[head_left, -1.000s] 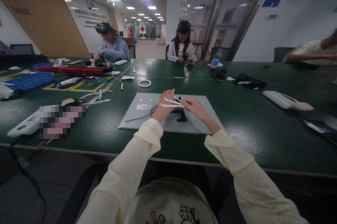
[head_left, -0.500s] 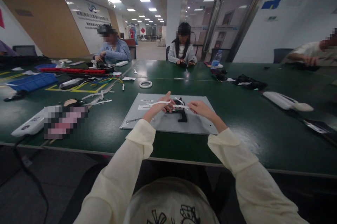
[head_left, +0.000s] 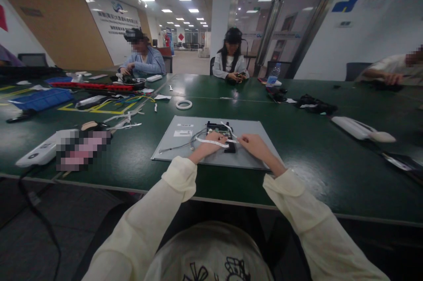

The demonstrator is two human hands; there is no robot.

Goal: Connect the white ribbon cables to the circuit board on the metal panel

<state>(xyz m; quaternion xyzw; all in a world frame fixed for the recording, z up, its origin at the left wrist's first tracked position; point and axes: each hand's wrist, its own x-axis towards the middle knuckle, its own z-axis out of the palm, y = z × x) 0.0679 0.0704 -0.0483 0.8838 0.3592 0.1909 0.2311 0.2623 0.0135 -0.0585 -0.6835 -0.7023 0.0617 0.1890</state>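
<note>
A flat grey panel (head_left: 254,129) lies before me, with a black bracket and circuit board (head_left: 228,126) on it. My left hand (head_left: 211,143) is low over the board, its fingers closed on a thin white tape strip (head_left: 213,142) that curls back across the hand. To its right, my right hand (head_left: 254,145) pinches the strip's other end near the bracket's right side. A second narrow white strip (head_left: 228,127) arches over the board. Thin grey cables (head_left: 180,145) run from the board across the panel's left part. The fingertips are partly hidden.
A white tape roll (head_left: 183,105) lies beyond the panel. Crumpled tape strips (head_left: 128,120), a white device (head_left: 46,149) and a blue tray (head_left: 42,99) are on the left. Another white device (head_left: 360,129) and black items (head_left: 315,104) lie right. Several people sit around the green table (head_left: 307,157).
My left hand has come down and closed from a spread pose, uncovering the cables and labels. My right hand has moved slightly right and down. The person opposite has raised their hands.
</note>
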